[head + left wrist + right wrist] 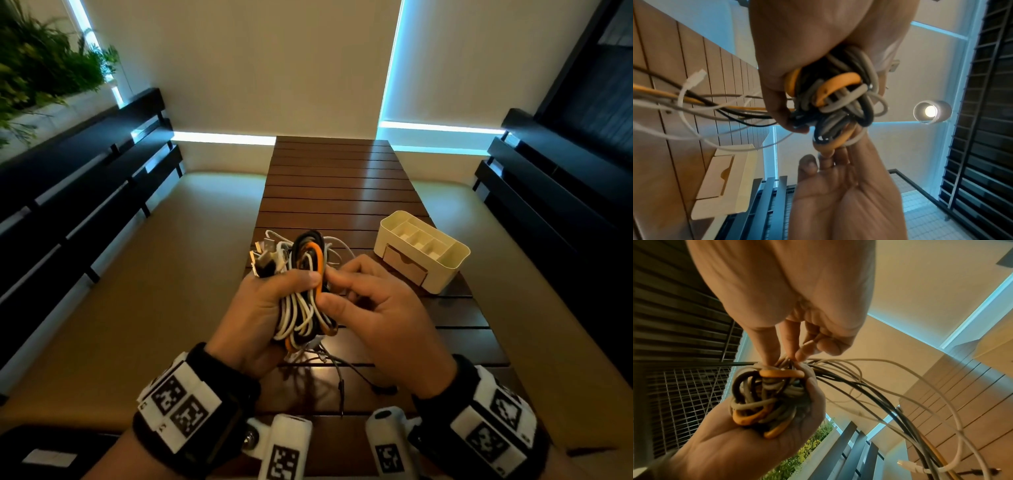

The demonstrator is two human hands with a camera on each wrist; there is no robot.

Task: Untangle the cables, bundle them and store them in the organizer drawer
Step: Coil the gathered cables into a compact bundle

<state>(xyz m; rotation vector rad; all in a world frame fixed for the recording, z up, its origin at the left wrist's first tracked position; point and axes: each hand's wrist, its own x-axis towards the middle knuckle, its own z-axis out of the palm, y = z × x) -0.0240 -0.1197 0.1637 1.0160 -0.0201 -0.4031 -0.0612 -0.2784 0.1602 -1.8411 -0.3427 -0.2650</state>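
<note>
The step in hand looked like the untangling — nothing was yet bundled, and nothing had gone into the drawer.

On the left, the left hand (pixel 262 308) was clenched round the cables (pixel 305 294), a knot of white, black and orange loops held up above the near half of the surface (pixel 342 178). Its thumb lay across the front of the loops while the fingers wrapped behind; plug ends stuck out past the top of the fist toward the far edge. The left wrist view showed the same grip from below, with loose strands trailing off toward the surface.

Moving right, the right hand (pixel 373 308) met the knot at its right side. Its thumb and forefinger were pinching at strands near the orange loop, the other fingers curled back — exactly which strand it held could not be told. So the cables sat mostly inside the left grip, with only their right flank touched by the right one. A thin dark tail hung down from the knot onto the surface near the front edge.

Farther right, by the right edge, stood the cream organizer (pixel 424 250), its drawer (pixel 406 265) seemingly closed.

The next move probably called for a firm left hold while the right drew one cable free without tightening the rest.
</note>
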